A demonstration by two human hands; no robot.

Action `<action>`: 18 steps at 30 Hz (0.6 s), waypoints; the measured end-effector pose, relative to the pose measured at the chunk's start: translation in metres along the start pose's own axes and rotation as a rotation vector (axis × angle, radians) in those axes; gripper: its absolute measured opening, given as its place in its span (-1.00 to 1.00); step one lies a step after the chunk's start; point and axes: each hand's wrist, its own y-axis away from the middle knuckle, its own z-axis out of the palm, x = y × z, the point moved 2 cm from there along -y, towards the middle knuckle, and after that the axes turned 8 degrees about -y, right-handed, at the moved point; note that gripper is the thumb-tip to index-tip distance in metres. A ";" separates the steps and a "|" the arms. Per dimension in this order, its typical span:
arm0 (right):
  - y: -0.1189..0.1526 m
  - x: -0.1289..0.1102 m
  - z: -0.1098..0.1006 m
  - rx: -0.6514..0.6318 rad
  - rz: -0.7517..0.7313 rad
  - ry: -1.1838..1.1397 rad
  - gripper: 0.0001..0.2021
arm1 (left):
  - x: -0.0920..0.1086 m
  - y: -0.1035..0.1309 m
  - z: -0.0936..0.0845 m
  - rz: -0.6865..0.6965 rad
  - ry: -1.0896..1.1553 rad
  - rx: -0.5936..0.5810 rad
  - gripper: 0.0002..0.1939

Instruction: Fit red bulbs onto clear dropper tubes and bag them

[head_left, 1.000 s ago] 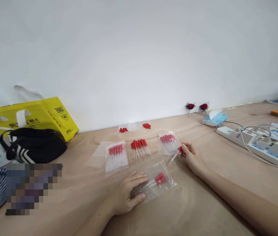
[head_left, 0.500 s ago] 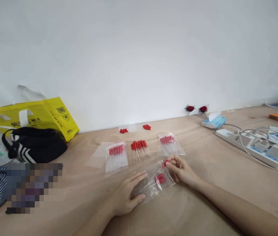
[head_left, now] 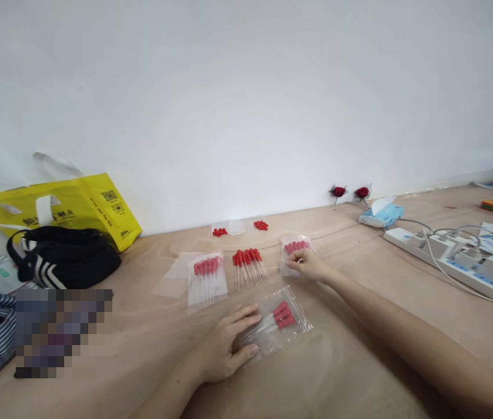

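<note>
My left hand (head_left: 231,343) lies on the table with fingers and thumb spread, pressing on the lower end of a clear zip bag (head_left: 268,349). Inside that bag are several red-tipped sticks (head_left: 284,314), slanting with their red heads toward the bag's red-lined mouth. Bent at the fingers, my right hand (head_left: 309,265) hovers over a second zip bag (head_left: 287,267) of red-headed sticks and partly covers it. Thumb and forefinger look slightly apart, with nothing visible between them. Loose red-tipped sticks (head_left: 250,267) lie fanned out left of my right hand.
Another filled zip bag (head_left: 206,285) lies left of the loose sticks. Small red pieces (head_left: 261,225) rest on clear bags by the wall. A yellow bag (head_left: 98,203) and black pouch (head_left: 71,256) stand left; a power strip (head_left: 442,262), tissue pack (head_left: 381,214) and red roses (head_left: 362,192) are right.
My right hand has left the near bag's mouth and moved up and away over the far bag. The red head it pinched now rests inside the near bag. My left hand stays put.
</note>
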 end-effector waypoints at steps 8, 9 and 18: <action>-0.061 0.005 0.067 0.060 0.084 0.074 -0.87 | 0.005 -0.001 -0.003 0.009 -0.005 0.004 -0.53; -0.065 0.007 0.073 0.069 0.102 0.075 -0.86 | 0.005 -0.001 -0.003 0.012 -0.004 0.006 -0.54; -0.061 0.008 0.063 0.123 0.132 -0.095 -0.85 | 0.001 0.001 0.001 -0.001 -0.010 -0.007 -0.52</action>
